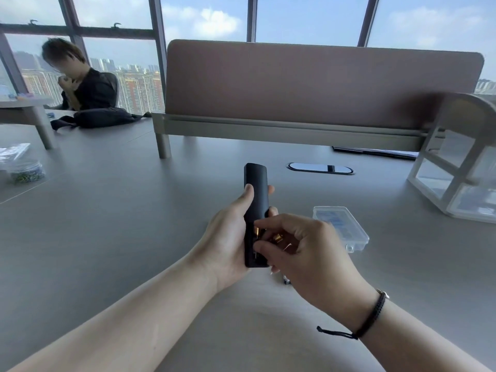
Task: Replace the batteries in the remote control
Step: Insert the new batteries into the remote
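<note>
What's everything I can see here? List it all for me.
remote: one, black, held upright in left hand, lower back open
batteries: number unclear, gold-tipped, at the open compartment under right fingers
plastic box: one, clear, on table right of the hands
table: one, grey
cable port: one, oval, in table behind remote
divider: one, brown, across table's far side
shelf: one, white, far right
bag of small bits: one, clear, far left
seated person: one, dark top, back left
left hand: grips remote
right hand: fingers at batteries, black cord bracelet

Left hand (228, 232) curled closed, right hand (308, 251) pinching beside it.
</note>
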Motion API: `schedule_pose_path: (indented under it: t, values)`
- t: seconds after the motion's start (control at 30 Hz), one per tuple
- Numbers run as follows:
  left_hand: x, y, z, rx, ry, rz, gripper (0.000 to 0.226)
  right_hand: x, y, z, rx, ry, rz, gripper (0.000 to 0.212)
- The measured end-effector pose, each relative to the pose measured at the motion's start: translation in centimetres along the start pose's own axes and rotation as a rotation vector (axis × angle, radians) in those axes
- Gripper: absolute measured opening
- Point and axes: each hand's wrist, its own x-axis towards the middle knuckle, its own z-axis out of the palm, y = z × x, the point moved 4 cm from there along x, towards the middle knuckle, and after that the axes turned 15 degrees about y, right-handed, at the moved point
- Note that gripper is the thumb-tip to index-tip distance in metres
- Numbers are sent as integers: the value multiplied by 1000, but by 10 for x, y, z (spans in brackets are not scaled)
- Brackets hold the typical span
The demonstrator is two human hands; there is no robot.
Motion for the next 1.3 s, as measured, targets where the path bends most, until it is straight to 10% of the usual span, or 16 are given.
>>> schedule_pose_path:
  t: [0.67, 0.97, 1.3]
  values:
    - [1, 7, -4, -86, -6, 62, 54, -4, -9, 8, -24, -150, -140, 14]
    - [3, 12, -5, -70, 20, 130, 54, 8, -5, -14, 108, 131, 63, 28]
    - [5, 9, -5, -34, 65, 80, 51, 5, -7, -8, 151, 79, 27, 29]
